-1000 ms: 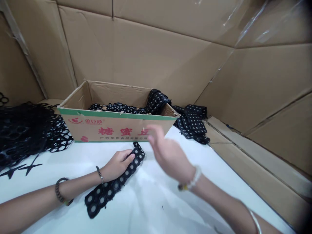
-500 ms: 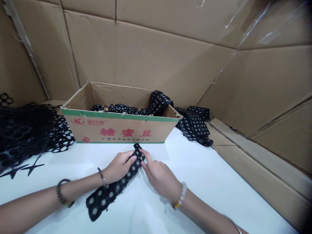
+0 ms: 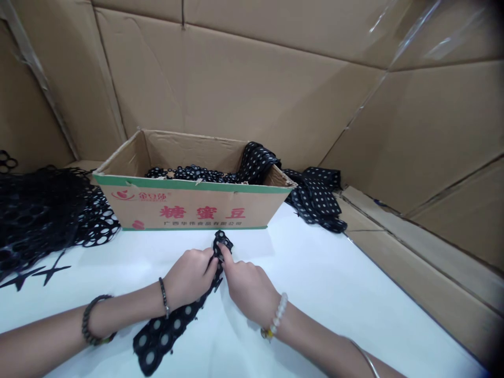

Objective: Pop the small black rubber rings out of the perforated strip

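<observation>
A narrow black strip with pale round dots (image 3: pixel 165 336) slants over the white table, its far end near the front of the cardboard box. My left hand (image 3: pixel 192 275) is closed on the strip near that end, thumb and fingers pinching its left edge. My right hand (image 3: pixel 248 286) is closed at the opposite edge, its index finger lying on the dots and the thumb tucked below. A thin, shiny sliver shows between the fingertips; I cannot make out what it is. My left forearm and wrist cover part of the strip's middle.
Behind my hands stands an open cardboard box (image 3: pixel 197 207) with black perforated pieces inside. Folded dotted strips (image 3: pixel 255 163) hang over its right end, and more dotted strips (image 3: pixel 315 197) lie beside it. Black netting (image 3: pixel 43 210) is heaped left, near black star-shaped scraps (image 3: pixel 51 270). Cardboard walls enclose the table.
Both hands have shifted slightly left along with the strip. My right index finger has moved from the strip's edge onto its dots, and the far end has bent and bunched.
</observation>
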{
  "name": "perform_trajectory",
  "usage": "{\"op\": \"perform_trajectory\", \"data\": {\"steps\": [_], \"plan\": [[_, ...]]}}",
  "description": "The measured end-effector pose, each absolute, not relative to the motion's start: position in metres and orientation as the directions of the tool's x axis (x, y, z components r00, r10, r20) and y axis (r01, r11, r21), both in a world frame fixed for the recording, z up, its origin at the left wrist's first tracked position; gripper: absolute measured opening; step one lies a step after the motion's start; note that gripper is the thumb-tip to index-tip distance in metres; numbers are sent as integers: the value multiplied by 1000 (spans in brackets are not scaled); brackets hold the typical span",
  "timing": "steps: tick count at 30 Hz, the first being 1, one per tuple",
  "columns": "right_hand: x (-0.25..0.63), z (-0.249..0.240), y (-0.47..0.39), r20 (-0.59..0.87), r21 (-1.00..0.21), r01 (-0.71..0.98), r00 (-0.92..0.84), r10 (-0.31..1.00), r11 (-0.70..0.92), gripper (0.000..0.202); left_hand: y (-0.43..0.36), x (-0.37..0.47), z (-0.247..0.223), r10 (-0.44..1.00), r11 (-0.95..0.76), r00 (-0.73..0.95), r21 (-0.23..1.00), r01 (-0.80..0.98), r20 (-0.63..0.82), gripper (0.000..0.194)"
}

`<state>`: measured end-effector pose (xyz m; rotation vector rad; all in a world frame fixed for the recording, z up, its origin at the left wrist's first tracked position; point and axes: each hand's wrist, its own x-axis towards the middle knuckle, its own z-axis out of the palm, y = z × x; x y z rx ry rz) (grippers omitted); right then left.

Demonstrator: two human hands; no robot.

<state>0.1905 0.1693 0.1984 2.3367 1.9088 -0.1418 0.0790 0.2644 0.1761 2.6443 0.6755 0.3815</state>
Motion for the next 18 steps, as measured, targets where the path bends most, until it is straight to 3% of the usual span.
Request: {"op": "perform_trajectory", "data": {"steps": [4, 10, 15, 18], "plan": [[187, 199, 171, -178, 85, 979, 199, 964, -187, 68, 261, 78, 172, 495, -823, 856, 399, 404, 152, 27], [180, 197, 173, -140, 57, 972, 234, 962, -228, 62, 257, 77, 170, 465, -843, 871, 378, 382, 157, 25], [190, 195, 170, -128, -37, 969, 240, 962, -246, 61, 262, 78, 173, 474, -813, 864, 462, 355, 171, 25], [212, 198, 169, -95, -146, 939, 301, 949, -312, 49, 263, 79, 174, 490, -786, 857, 504, 357, 157, 25]]}}
